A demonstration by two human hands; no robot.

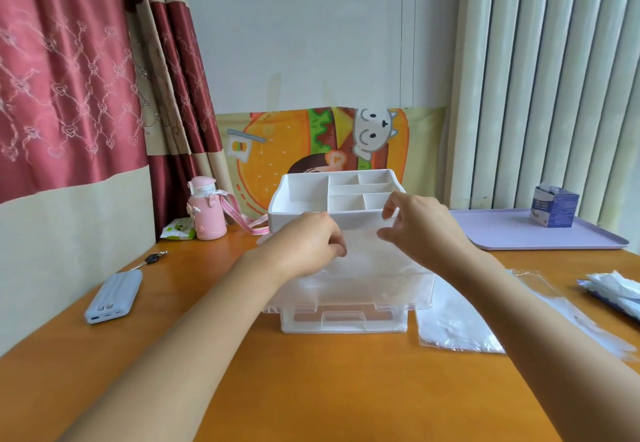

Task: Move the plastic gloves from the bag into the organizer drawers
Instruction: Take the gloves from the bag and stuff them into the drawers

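- Centrally, the left hand [311,237] and right hand [419,223], held apart, each pinch the upper edge of one plastic glove [367,261].
- This glove hangs over the open drawer [346,294] of the organizer [298,199].
- Rightward, the bag [450,323] lies on the surface [311,389].

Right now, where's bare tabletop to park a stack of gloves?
Widest bare tabletop lies in front of the open drawer. A smaller patch sits between the power bank and the organizer. Right side is crowded: plastic bag, white packet, purple tray. Left hand and right hand hold a plastic glove over the drawer.
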